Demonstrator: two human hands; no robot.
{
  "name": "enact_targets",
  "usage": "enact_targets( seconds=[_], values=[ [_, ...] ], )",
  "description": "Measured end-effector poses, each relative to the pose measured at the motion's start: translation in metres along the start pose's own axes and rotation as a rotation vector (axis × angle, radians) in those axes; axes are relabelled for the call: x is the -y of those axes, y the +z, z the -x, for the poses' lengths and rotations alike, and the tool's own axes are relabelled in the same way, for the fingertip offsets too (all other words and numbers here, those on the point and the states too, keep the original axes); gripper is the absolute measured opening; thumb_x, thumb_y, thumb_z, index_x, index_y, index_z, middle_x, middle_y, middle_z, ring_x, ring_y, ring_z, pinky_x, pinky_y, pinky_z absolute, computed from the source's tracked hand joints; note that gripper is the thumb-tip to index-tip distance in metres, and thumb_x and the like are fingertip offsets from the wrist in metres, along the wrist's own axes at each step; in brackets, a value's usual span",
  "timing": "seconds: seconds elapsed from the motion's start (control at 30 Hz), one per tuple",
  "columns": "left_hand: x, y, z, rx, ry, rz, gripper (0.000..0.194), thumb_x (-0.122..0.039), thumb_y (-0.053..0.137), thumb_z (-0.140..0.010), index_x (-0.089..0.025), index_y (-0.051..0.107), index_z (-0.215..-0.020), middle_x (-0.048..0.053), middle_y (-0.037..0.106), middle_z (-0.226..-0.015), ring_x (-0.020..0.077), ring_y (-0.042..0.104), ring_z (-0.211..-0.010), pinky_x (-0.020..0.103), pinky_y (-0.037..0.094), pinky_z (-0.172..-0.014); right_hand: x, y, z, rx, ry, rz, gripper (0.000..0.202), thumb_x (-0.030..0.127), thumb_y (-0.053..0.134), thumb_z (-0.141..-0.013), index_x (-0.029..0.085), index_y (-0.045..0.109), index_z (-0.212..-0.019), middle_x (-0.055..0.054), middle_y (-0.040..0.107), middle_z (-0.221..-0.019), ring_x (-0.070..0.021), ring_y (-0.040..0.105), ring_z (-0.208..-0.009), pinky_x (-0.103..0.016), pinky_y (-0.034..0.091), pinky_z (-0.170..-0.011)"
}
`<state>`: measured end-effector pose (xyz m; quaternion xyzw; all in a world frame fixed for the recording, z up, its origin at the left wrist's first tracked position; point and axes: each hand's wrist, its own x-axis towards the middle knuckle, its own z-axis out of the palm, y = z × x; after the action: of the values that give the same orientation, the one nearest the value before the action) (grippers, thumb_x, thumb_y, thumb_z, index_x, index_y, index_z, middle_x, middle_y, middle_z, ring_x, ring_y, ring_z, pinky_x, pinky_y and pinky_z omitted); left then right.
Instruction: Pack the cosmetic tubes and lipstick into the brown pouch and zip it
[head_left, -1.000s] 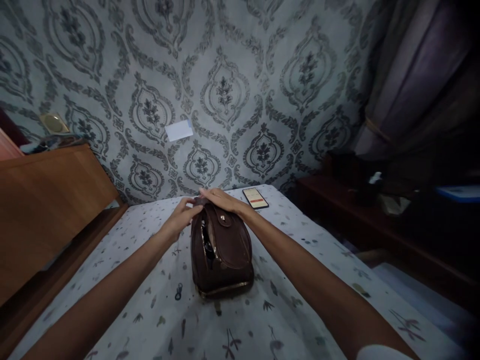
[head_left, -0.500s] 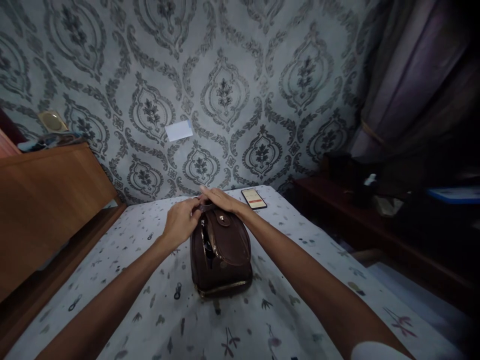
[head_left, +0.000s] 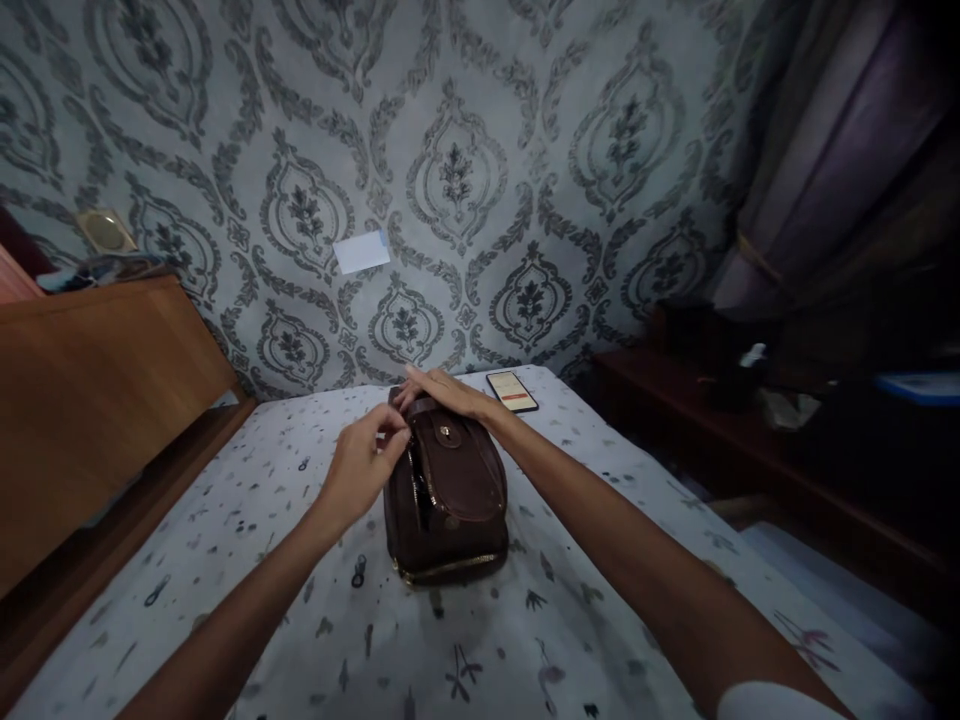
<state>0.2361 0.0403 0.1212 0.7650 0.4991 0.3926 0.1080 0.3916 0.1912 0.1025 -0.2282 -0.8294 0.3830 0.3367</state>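
A dark brown leather bag (head_left: 465,480) lies on the patterned sheet, its front flap with a small metal clasp facing up. Along the left of the flap runs a front zip (head_left: 417,485), partly open with a dark gap. My left hand (head_left: 364,455) pinches at the upper end of this zip, thumb and forefinger closed on the zip pull, which the fingertips mostly hide. Across the bag's top end lies my right hand (head_left: 446,392), its fingers curled over the top edge by the handle and gripping it. A second gold-toothed zip edges the bag's bottom.
A phone (head_left: 513,391) with a lit screen rests on the sheet (head_left: 300,560) beyond the bag. At left stands a wooden headboard (head_left: 112,370), at right a dark cabinet (head_left: 675,410) with items on it. The patterned wall (head_left: 450,290) closes off the far side.
My left hand has come down from the bag's top edge to the upper end of the front zip. The right hand stays on the top end. The view has shifted slightly.
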Motion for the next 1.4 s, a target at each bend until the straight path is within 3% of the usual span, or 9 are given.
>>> enact_targets(
  seconds=[0.13, 0.27, 0.37, 0.5, 0.67, 0.87, 1.1, 1.27, 1.4],
  values=[
    [0.001, 0.01, 0.033, -0.048, 0.201, -0.289, 0.023, -0.018, 0.042, -0.095, -0.02, 0.061, -0.109, 0.008, 0.066, -0.115, 0.0215, 0.061, -0.109, 0.036, 0.051, -0.093, 0.004, 0.0, 0.001, 0.015, -0.028, -0.022, 0.09, 0.087, 0.024, -0.08, 0.017, 0.079, -0.07, -0.011, 0.078, -0.094, -0.0282, 0.064, -0.111, -0.039, 0.039, -0.108],
    [0.002, 0.018, 0.046, -0.058, 0.283, -0.585, 0.034, -0.013, 0.04, -0.094, -0.017, 0.055, -0.124, 0.011, 0.063, -0.126, 0.0247, 0.059, -0.116, 0.038, 0.055, -0.092, 0.007, -0.001, 0.002, 0.015, -0.032, -0.032, 0.09, 0.085, 0.023, -0.082, 0.017, 0.08, -0.072, -0.012, 0.078, -0.096, -0.0284, 0.062, -0.115, -0.04, 0.037, -0.109],
    [-0.007, 0.017, 0.043, 0.044, 0.224, -0.756, 0.039, -0.008, 0.041, -0.091, -0.015, 0.053, -0.128, 0.012, 0.059, -0.131, 0.0262, 0.056, -0.119, 0.037, 0.058, -0.084, 0.007, -0.002, 0.003, 0.014, -0.034, -0.04, 0.088, 0.084, 0.025, -0.083, 0.016, 0.08, -0.073, -0.011, 0.078, -0.097, -0.028, 0.062, -0.116, -0.039, 0.036, -0.11],
    [-0.032, 0.01, 0.036, 0.281, 0.04, -0.898, 0.039, -0.009, 0.045, -0.088, -0.016, 0.055, -0.125, 0.013, 0.055, -0.129, 0.0278, 0.054, -0.117, 0.034, 0.06, -0.07, 0.005, -0.002, 0.002, 0.011, -0.029, -0.049, 0.086, 0.084, 0.026, -0.083, 0.017, 0.08, -0.073, -0.01, 0.078, -0.096, -0.0281, 0.061, -0.117, -0.04, 0.035, -0.111],
    [-0.048, 0.008, 0.026, 0.425, -0.047, -0.925, 0.038, -0.011, 0.045, -0.088, -0.016, 0.054, -0.125, 0.015, 0.051, -0.125, 0.0299, 0.051, -0.113, 0.038, 0.059, -0.066, 0.004, -0.002, 0.002, 0.007, -0.026, -0.039, 0.086, 0.084, 0.026, -0.083, 0.017, 0.079, -0.073, -0.011, 0.078, -0.096, -0.0279, 0.063, -0.114, -0.04, 0.037, -0.109],
    [-0.047, 0.007, 0.015, 0.471, -0.099, -0.95, 0.035, -0.014, 0.045, -0.09, -0.018, 0.055, -0.122, 0.015, 0.05, -0.122, 0.03, 0.052, -0.111, 0.036, 0.058, -0.065, 0.005, -0.002, 0.002, 0.004, -0.014, -0.04, 0.085, 0.085, 0.029, -0.081, 0.017, 0.079, -0.073, -0.011, 0.077, -0.096, -0.0287, 0.063, -0.113, -0.04, 0.038, -0.108],
    [-0.043, 0.005, 0.004, 0.528, -0.057, -0.875, 0.037, -0.013, 0.052, -0.084, -0.024, 0.056, -0.118, 0.014, 0.047, -0.126, 0.0299, 0.055, -0.106, 0.037, 0.054, -0.069, 0.003, 0.0, 0.002, -0.004, -0.044, -0.054, 0.083, 0.084, 0.031, -0.082, 0.017, 0.078, -0.073, -0.01, 0.077, -0.09, -0.0259, 0.065, -0.107, -0.036, 0.041, -0.103],
    [-0.036, 0.009, -0.002, 0.499, -0.07, -0.883, 0.049, -0.017, 0.06, -0.079, -0.025, 0.05, -0.126, 0.013, 0.047, -0.127, 0.0295, 0.057, -0.107, 0.034, 0.053, -0.069, 0.004, 0.0, 0.002, -0.005, -0.036, -0.064, 0.081, 0.084, 0.034, -0.081, 0.017, 0.078, -0.074, -0.009, 0.077, -0.09, -0.025, 0.066, -0.105, -0.035, 0.042, -0.101],
    [-0.029, 0.011, 0.003, 0.441, -0.051, -0.839, 0.043, -0.02, 0.057, -0.082, -0.025, 0.05, -0.124, 0.013, 0.048, -0.125, 0.0285, 0.06, -0.105, 0.033, 0.052, -0.068, 0.004, 0.0, 0.003, -0.008, -0.033, -0.07, 0.079, 0.083, 0.034, -0.082, 0.018, 0.079, -0.074, -0.008, 0.077, -0.089, -0.0251, 0.067, -0.105, -0.036, 0.042, -0.101]
  ],
)
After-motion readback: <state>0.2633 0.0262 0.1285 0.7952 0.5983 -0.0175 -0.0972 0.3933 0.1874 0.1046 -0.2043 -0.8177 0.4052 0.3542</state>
